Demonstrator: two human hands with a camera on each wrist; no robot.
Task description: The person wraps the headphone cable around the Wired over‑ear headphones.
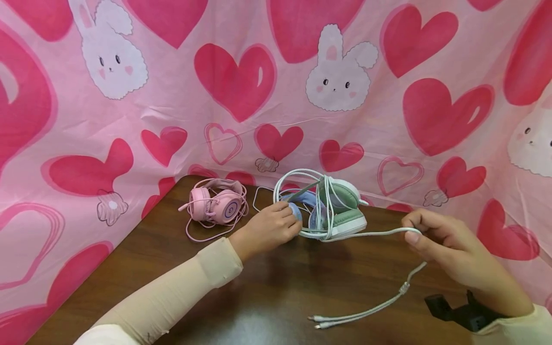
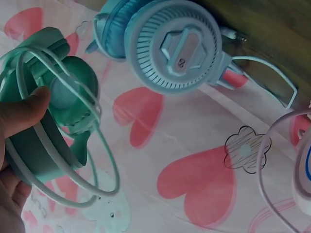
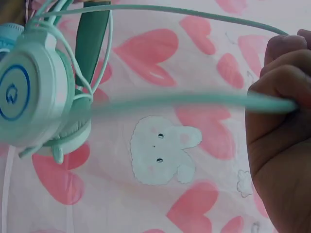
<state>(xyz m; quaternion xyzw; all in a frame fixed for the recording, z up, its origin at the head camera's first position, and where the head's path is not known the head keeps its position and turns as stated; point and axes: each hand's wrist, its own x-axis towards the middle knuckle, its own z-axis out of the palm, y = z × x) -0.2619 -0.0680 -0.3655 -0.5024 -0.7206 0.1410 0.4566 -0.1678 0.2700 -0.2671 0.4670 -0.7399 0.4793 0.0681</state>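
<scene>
Green-and-white headphones [image 1: 347, 223] are held up by my left hand [image 1: 269, 229], its thumb and fingers gripping the headband in the left wrist view. Loops of their white cable [image 1: 329, 201] wrap around the headband and ear cups. My right hand [image 1: 457, 249] pinches the cable between thumb and fingers, off to the right. From there the cable runs left to the headphones, and its loose end with two plugs [image 1: 321, 322] hangs over the table. In the right wrist view a white ear cup [image 3: 29, 92] shows, with a blurred stretch of cable in front.
Pink headphones [image 1: 224, 206] with their cable lie on the back left of the brown wooden table [image 1: 258, 306]. Blue headphones [image 2: 175, 48] sit behind the green ones, partly hidden in the head view. A pink cloth [image 1: 172, 96] with hearts and rabbits hangs behind.
</scene>
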